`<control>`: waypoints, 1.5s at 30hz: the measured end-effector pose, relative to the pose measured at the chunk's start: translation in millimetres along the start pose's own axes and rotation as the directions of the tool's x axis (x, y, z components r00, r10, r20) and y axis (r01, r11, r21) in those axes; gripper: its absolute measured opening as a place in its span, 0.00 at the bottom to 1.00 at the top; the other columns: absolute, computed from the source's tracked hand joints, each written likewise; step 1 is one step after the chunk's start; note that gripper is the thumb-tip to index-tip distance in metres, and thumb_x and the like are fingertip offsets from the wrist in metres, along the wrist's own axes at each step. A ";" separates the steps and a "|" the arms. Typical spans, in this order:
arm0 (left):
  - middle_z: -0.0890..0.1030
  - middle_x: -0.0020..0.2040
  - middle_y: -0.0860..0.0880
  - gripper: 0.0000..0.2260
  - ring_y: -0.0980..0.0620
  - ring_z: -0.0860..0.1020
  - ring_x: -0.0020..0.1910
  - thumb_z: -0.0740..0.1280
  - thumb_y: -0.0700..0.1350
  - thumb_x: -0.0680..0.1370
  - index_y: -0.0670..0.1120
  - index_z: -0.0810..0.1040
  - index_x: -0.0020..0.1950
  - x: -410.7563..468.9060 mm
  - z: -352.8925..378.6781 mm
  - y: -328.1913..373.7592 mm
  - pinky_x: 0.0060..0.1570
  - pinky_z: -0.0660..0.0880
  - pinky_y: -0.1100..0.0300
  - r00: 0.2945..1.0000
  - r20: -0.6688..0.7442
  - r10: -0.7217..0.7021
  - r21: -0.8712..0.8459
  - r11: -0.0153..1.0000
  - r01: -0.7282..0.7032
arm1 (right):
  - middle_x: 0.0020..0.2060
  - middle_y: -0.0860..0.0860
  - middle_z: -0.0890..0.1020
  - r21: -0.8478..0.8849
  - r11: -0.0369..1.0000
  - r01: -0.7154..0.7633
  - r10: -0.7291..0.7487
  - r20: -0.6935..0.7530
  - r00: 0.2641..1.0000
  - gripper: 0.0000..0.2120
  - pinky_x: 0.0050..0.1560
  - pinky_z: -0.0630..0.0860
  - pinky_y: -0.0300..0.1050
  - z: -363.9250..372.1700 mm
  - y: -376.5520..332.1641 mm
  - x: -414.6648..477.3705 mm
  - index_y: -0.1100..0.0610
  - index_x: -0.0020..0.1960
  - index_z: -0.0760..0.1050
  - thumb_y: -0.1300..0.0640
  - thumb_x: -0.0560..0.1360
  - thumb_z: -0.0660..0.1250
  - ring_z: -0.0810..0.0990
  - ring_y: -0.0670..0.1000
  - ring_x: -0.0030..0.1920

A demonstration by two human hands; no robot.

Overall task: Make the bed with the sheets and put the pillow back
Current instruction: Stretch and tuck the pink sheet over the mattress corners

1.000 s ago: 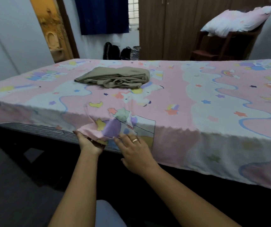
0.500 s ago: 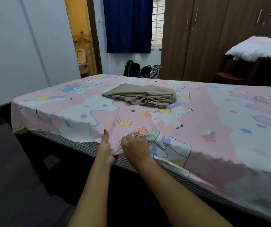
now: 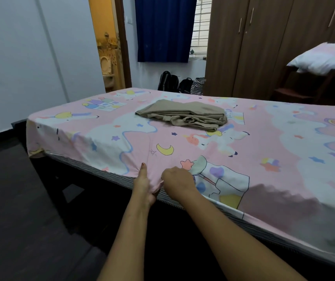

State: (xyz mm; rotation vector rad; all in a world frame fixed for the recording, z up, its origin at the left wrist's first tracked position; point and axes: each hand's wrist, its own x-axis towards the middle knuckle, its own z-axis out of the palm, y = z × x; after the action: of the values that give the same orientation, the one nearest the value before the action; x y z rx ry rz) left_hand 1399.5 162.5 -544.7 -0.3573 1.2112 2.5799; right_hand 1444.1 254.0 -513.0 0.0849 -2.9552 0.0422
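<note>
A pink patterned bed sheet point(image 3: 254, 151) covers the mattress point(image 3: 109, 175), whose striped side shows along the near edge. My left hand point(image 3: 143, 184) grips a bunched fold of the sheet's hem at that edge, thumb up. My right hand point(image 3: 177, 182) pinches the same fold just to the right, fingers curled. A folded tan sheet point(image 3: 183, 114) lies on top of the bed near the far side. The white and pink pillow point(image 3: 324, 57) rests on a dark wooden chair point(image 3: 296, 90) at the far right.
Brown wardrobes point(image 3: 264, 45) stand behind the bed. Dark bags point(image 3: 172, 83) sit on the floor under a blue curtain point(image 3: 164, 29). A doorway point(image 3: 107, 47) opens at the back left. Dark floor point(image 3: 20, 209) lies to my left of the bed frame.
Both hands have lifted the hanging hem up onto the mattress edge and gathered it into a fold. The view has risen and turned left, showing more of the room.
</note>
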 end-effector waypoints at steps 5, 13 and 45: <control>0.78 0.58 0.38 0.21 0.41 0.79 0.47 0.60 0.52 0.80 0.39 0.72 0.66 -17.4 -12.3 2.1 0.24 0.78 0.57 0.998 -0.055 0.030 0.000 1.000 -0.031 | 0.53 0.61 0.78 0.070 0.998 -0.004 0.002 0.029 1.000 0.12 0.46 0.71 0.47 -0.6 -8.7 -15.8 0.62 0.55 0.75 0.65 0.74 0.58 0.77 0.62 0.53; 0.81 0.48 0.38 0.18 0.43 0.82 0.39 0.60 0.53 0.81 0.39 0.73 0.60 -27.4 -48.0 -7.2 0.25 0.78 0.55 0.997 -0.064 0.034 0.009 0.999 -0.033 | 0.49 0.60 0.80 0.146 0.988 0.059 -0.061 0.008 0.998 0.12 0.40 0.63 0.45 22.4 -24.6 -39.4 0.59 0.53 0.76 0.65 0.73 0.58 0.78 0.60 0.50; 0.76 0.60 0.39 0.18 0.41 0.76 0.53 0.55 0.46 0.83 0.38 0.68 0.69 98.4 -65.7 -101.6 0.50 0.75 0.50 0.943 -0.311 0.120 0.167 0.983 -0.069 | 0.37 0.53 0.77 0.792 0.581 -0.185 -0.112 0.304 0.946 0.15 0.38 0.70 0.38 154.1 30.5 16.1 0.57 0.48 0.73 0.73 0.71 0.55 0.74 0.50 0.41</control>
State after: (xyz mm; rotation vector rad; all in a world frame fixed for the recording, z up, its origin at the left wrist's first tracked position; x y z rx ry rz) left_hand 1349.4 187.2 -690.3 -0.7239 1.5624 2.5536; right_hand 1398.2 278.4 -662.2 0.1632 -2.9415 1.5547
